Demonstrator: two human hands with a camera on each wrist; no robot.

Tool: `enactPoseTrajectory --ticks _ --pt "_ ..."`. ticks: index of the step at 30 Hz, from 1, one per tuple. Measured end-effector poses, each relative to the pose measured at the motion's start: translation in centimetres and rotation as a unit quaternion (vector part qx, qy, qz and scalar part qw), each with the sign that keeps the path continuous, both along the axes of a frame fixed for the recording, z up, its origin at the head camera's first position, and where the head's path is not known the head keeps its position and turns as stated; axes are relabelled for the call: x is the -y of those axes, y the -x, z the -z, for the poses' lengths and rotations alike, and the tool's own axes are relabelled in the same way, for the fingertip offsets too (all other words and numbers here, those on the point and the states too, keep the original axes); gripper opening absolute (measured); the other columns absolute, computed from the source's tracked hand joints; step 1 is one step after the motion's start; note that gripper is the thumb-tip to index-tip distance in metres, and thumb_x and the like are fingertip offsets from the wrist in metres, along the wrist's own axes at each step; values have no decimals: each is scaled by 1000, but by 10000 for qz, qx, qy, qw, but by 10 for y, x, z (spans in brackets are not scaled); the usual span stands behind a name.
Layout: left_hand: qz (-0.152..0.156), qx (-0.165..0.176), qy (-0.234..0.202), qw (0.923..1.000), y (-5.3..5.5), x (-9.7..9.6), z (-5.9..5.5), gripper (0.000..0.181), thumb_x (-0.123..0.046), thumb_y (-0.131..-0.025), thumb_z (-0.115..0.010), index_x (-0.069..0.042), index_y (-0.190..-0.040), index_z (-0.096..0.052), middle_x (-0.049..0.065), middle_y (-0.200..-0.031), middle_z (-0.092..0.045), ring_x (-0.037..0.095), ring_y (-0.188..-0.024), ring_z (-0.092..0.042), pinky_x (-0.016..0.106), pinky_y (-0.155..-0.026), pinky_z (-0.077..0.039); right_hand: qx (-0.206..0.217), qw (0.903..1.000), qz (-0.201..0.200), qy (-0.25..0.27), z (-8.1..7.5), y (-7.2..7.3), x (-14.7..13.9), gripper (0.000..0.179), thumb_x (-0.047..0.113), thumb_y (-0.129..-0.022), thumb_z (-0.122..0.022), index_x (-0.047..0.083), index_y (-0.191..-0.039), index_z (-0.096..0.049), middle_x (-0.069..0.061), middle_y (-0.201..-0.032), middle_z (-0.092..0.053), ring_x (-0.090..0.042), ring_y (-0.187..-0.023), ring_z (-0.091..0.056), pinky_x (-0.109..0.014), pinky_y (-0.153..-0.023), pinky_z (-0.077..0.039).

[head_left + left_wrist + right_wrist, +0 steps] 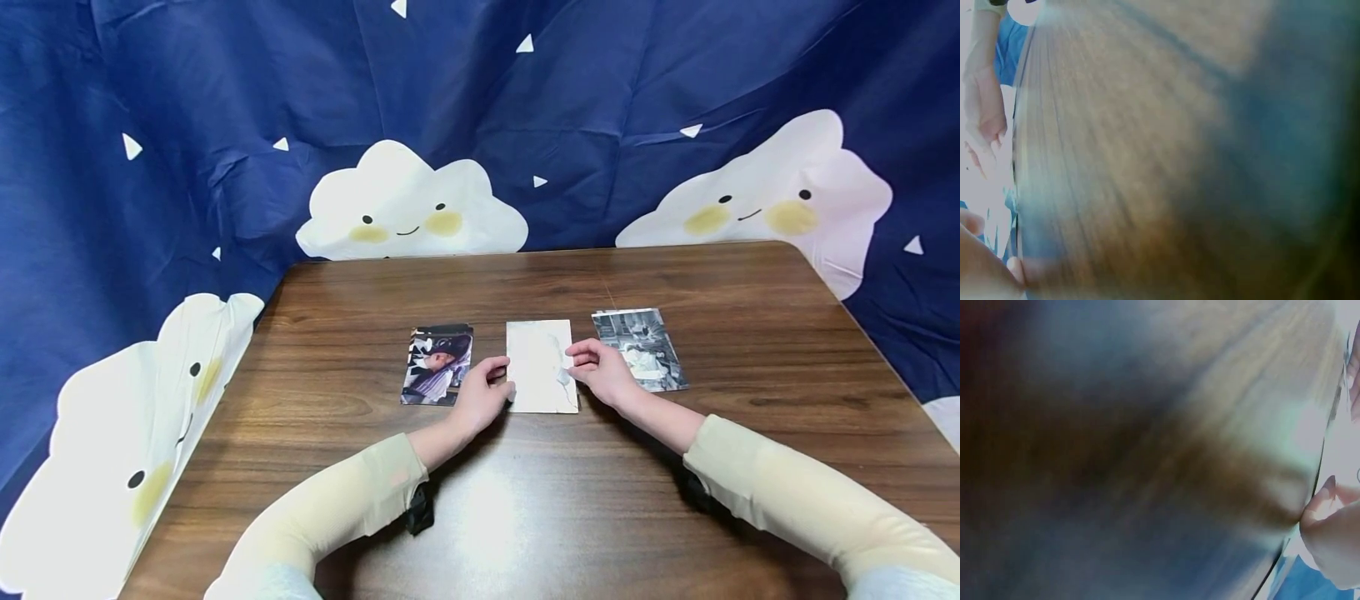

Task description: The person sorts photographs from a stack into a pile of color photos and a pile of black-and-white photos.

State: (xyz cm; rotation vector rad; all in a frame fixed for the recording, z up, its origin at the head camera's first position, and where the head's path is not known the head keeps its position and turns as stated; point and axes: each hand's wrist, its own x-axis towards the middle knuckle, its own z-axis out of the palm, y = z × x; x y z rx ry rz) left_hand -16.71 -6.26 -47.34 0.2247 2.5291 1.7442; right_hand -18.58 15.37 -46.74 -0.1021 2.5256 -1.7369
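Observation:
A whitish card [534, 371] with faint grey marks at its right side lies between the two hands in the middle of the head view. The left hand [480, 396] holds its left edge with bent fingers and thumb. On the opposite edge, the right hand [603, 375] grips with thumb and fingertips. Just left of the left hand lies a colour photo [438, 367] on darker prints. A black-and-white photo [645, 350] rests on another sheet, partly behind the right hand. Both wrist views are blurred; parts of the left hand [985, 269] and right hand [1335, 531] show at their edges.
All the cards lie on a brown wood-grain table [337, 333]. A dark blue curtain [570, 92] with smiling white clouds hangs behind its far edge and along the left side. Light glares off the tabletop in front of the hands.

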Motion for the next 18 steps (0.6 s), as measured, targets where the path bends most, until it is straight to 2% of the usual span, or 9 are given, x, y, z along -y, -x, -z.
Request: enactPoseTrajectory --ticks 4,8,12,15,18 --pt "-91 -70 -183 9998 3 0 2 38 12 -79 -63 12 -117 -60 24 -109 -65 34 -101 -63 35 -88 -50 47 9999 70 64 0 0 -1 28 -14 -83 -63 -15 -110 -57 -23 -93 -62 -8 -76 -56 -13 -68 -44" --pt "-241 10 -444 9987 6 -1 3 34 14 -77 -66 11 -111 -63 20 -95 -67 21 -80 -64 25 -76 -52 60 9999 91 43 0 0 0 28 -13 -83 -63 -15 -110 -57 -20 -92 -63 -5 -74 -55 -14 -67 -45" --pt "-443 293 -820 9952 9 -4 3 27 13 -76 -70 10 -102 -63 10 -77 -64 7 -65 -57 17 -62 -47 14 9999 123 48 -1 -1 1 31 -12 -83 -65 -13 -112 -57 -21 -93 -63 -8 -75 -56 -16 -63 -45" --pt "-540 551 -1068 9913 11 -5 4 24 14 -77 -70 10 -100 -62 4 -70 -62 4 -61 -56 16 -59 -47 -53 9999 130 70 -2 -2 1 34 -11 -82 -66 -12 -115 -56 -23 -94 -63 -11 -76 -56 -18 -62 -44" --pt "-557 663 -1319 9875 13 -6 6 22 15 -78 -68 12 -99 -60 9 -68 -64 5 -59 -57 19 -59 -50 -137 9999 77 -7 -2 -3 -1 37 -9 -82 -68 -10 -117 -56 -21 -92 -63 -10 -73 -55 -18 -59 -44"
